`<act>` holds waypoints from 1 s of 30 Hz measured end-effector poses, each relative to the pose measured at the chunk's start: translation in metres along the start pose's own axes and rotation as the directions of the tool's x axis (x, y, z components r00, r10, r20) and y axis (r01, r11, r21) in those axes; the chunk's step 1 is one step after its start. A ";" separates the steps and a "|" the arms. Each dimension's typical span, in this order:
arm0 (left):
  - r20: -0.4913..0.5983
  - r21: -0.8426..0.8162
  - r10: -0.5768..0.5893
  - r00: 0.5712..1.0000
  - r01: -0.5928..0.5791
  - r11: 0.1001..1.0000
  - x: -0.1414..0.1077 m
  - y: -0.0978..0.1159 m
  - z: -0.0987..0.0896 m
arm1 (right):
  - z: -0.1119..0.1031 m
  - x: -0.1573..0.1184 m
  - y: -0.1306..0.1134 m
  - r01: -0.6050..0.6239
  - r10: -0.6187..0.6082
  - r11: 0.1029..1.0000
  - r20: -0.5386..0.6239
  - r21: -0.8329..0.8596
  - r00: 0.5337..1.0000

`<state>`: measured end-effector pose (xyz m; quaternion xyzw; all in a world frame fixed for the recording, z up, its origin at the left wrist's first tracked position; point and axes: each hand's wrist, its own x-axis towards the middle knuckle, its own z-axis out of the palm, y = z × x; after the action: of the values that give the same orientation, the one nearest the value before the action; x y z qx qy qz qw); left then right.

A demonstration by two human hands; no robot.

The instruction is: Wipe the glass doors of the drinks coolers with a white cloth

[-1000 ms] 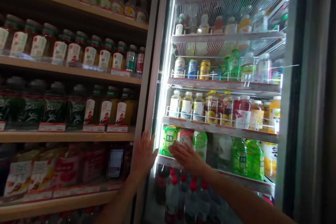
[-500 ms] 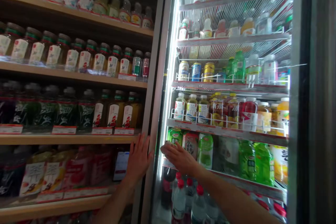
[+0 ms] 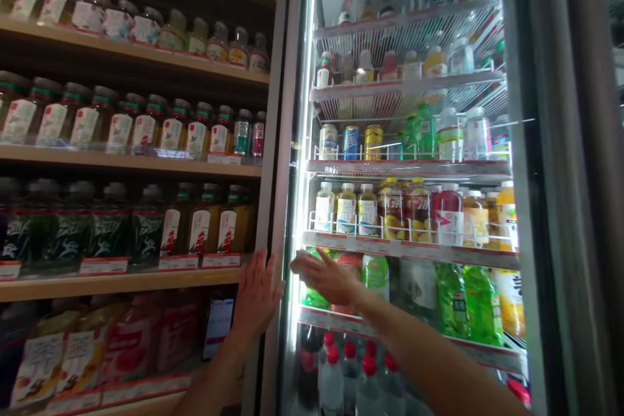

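Note:
My left hand (image 3: 258, 296) lies flat with its fingers stretched upward against the grey upright frame (image 3: 270, 195) between the wooden shelves and the fridge. Just right of it, my right hand (image 3: 329, 279) reaches toward the lit left edge of the glass-fronted fridge, fingers extended and slightly blurred. Whether its fingertips touch the door edge, I cannot tell. Behind the right hand, a green bottle (image 3: 376, 275) and a reddish bottle (image 3: 347, 263) are partly covered. A phone with a lit screen (image 3: 218, 325) leans on the lower shelf beside my left hand. Neither hand holds anything.
Rows of tea bottles (image 3: 141, 133) fill the wooden shelves (image 3: 146, 159) on the left. Inside the fridge, wire shelves carry cans (image 3: 350, 143), juice bottles (image 3: 449, 214) and large green bottles (image 3: 482, 305). Red-capped bottles (image 3: 331, 380) stand at its bottom. A grey curtain-like surface (image 3: 575, 208) borders the right.
The view has turned slightly to the right, so shelves and fridge sit farther left. Both hands stay at nearly the same places by the frame and door edge.

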<state>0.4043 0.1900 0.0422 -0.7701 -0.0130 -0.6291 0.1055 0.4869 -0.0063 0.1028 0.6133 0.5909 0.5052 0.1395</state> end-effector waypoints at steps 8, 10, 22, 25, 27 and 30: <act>-0.007 -0.066 -0.003 1.000 0.002 0.998 0.031 0.026 0.005 | -0.032 -0.034 0.046 -0.126 0.118 0.981 -0.064 -0.147 0.991; -0.013 -0.072 0.010 1.000 -0.011 0.997 0.040 0.033 0.006 | -0.039 -0.052 0.049 0.004 -0.008 0.987 -0.025 -0.163 1.000; -0.013 -0.110 0.033 0.999 -0.034 0.993 0.091 0.082 0.008 | -0.082 -0.099 0.095 -0.163 0.154 0.961 -0.057 -0.224 0.986; 0.001 -0.124 0.041 0.999 -0.040 0.991 0.107 0.093 0.009 | -0.094 -0.113 0.110 -0.167 0.161 0.951 -0.044 -0.260 0.986; 0.016 -0.134 0.035 0.999 -0.032 0.991 0.118 0.101 0.008 | -0.105 -0.115 0.128 -0.340 0.318 0.893 -0.122 -0.295 0.940; 0.029 -0.139 0.014 0.999 -0.010 0.990 0.131 0.116 0.005 | -0.111 -0.123 0.136 -0.510 0.471 0.803 -0.197 -0.309 0.860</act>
<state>0.4546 0.0630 0.1515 -0.7849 0.0338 -0.6162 0.0553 0.5050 -0.1956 0.2016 0.6814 0.3193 0.6540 0.0780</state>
